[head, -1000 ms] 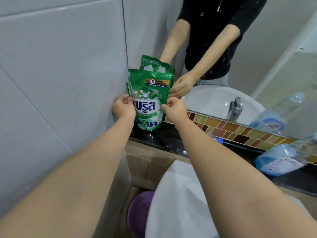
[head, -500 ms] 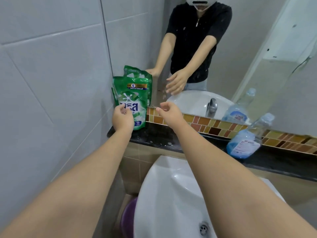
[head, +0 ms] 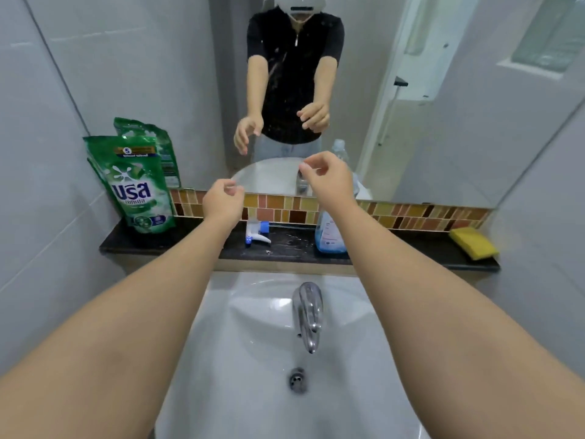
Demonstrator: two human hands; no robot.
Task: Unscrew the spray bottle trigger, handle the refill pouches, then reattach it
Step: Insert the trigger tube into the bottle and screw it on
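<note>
Refill pouches (head: 136, 182), green, stood upright at the left end of the black ledge (head: 177, 245), leaning against the corner by the mirror. Right of them, the left hand (head: 221, 202) hovered empty above the ledge, fingers loosely curled and holding nothing. Beneath it the detached trigger (head: 257, 233) lay on its side. Further right, the right hand (head: 327, 179) hung empty, fingers curled, just above the spray bottle (head: 329, 232) of blue liquid. A yellow sponge (head: 473, 247) lay at the far right end.
</note>
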